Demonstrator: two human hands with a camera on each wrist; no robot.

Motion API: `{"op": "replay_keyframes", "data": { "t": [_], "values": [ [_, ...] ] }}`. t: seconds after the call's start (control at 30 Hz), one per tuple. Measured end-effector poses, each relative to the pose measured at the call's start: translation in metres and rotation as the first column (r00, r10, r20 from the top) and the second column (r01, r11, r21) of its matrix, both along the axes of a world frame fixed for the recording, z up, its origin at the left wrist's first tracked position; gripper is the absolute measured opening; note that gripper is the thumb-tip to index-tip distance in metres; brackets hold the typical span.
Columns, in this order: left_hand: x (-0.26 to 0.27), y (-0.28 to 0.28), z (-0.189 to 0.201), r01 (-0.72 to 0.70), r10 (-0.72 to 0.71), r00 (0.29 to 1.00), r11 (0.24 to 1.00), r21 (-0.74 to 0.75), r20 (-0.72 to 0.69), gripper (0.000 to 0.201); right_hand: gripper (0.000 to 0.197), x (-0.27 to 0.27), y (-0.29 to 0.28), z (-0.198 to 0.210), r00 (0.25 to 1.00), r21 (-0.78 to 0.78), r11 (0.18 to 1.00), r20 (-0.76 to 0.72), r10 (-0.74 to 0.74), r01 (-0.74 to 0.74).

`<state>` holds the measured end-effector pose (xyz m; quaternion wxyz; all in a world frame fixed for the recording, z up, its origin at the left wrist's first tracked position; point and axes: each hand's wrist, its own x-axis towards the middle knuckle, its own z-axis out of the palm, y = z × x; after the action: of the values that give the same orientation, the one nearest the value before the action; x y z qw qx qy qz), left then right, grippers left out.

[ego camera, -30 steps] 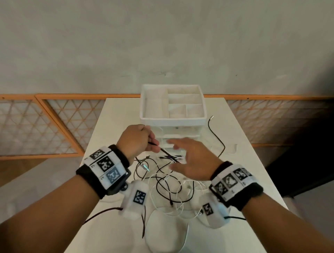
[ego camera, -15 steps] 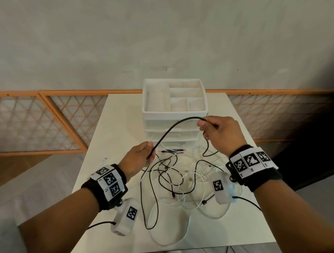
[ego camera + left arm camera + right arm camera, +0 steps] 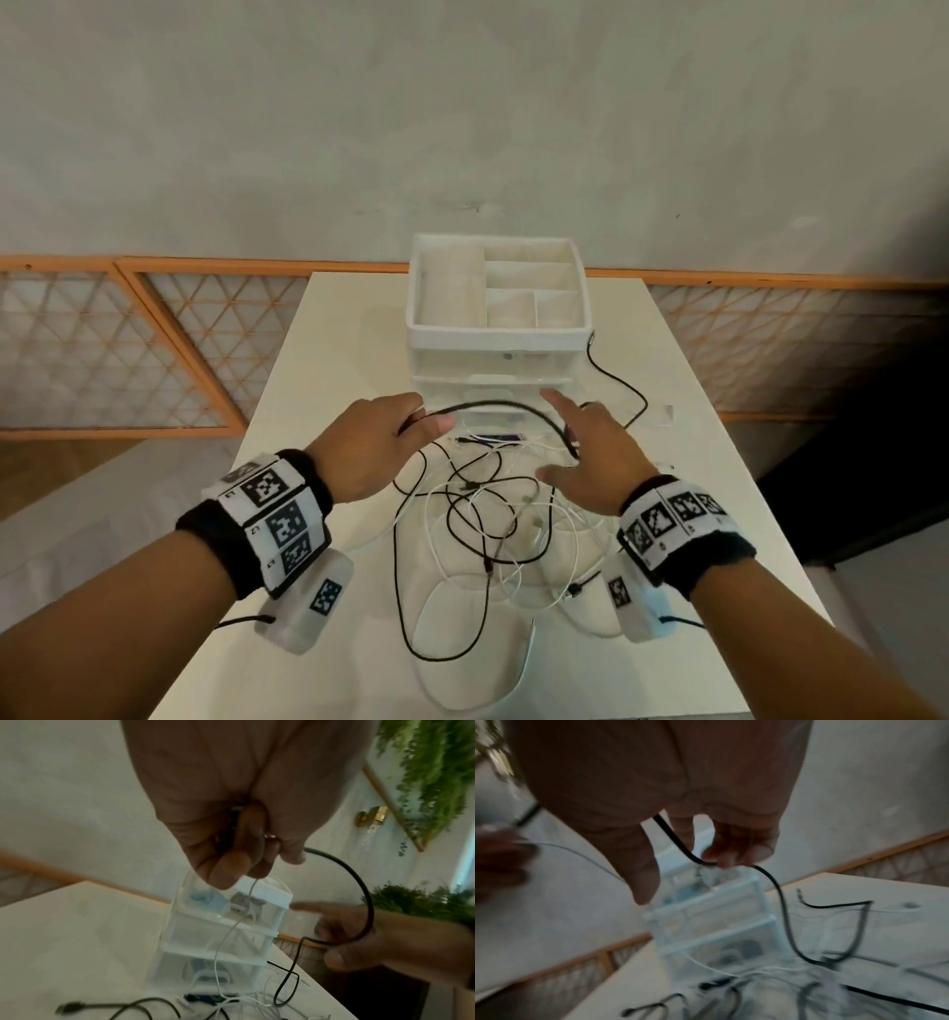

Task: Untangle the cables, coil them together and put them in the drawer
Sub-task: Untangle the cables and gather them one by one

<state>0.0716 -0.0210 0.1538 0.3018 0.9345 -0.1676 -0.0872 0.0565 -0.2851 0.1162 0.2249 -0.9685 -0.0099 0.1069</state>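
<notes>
Black cable (image 3: pixel 493 406) arcs between hands — left fingers (image 3: pixel 231 870) pinching it, right fingers (image 3: pixel 560 403) spread beneath it.

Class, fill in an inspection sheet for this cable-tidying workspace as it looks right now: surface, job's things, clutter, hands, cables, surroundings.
Surface: white table, cables spread across its middle.
Job's things: tangled black and white cables; white drawer unit at the far end, drawers shut.
Clutter: nothing seen.
Hands: left hand pinches the black cable; right hand, fingers spread, has that cable running through it.
Cables: one black cable arches between the hands; the rest lie knotted.
Surroundings: grey wall, orange lattice railing.
</notes>
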Motion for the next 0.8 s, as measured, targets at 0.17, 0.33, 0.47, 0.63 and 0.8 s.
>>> {"op": "replay_keyframes", "data": {
  "t": [0.17,0.33,0.47,0.63,0.8],
  "values": [
    [-0.004,-0.011,0.022,0.193,-0.193,0.981,0.981,-0.031,0.01,0.035,0.045,-0.013,0.052,0.029,0.974,0.218,0.959,0.175,0.144,-0.181],
    [-0.007,-0.013,0.058,0.132,-0.14,0.99,0.87,-0.475,0.019,0.036,0.054,0.017,0.019,0.004,0.997,-0.033,0.997,-0.026,-0.069,0.068],
    [-0.011,0.001,0.059,0.051,-0.11,0.99,0.86,-0.509,-0.087,0.046,0.033,0.053,-0.044,-0.001,0.903,0.105,0.899,0.018,-0.429,0.425],
    [-0.011,0.01,-0.002,0.207,-0.145,0.96,0.943,0.26,-0.237,0.046,0.011,0.082,-0.069,0.016,0.799,0.39,0.819,0.266,-0.539,0.422],
    [-0.008,0.01,-0.063,0.104,0.008,0.923,0.957,0.27,-0.384,0.022,0.078,0.062,-0.05,-0.014,0.954,0.062,0.952,0.001,-0.299,0.299]
  ]
}}
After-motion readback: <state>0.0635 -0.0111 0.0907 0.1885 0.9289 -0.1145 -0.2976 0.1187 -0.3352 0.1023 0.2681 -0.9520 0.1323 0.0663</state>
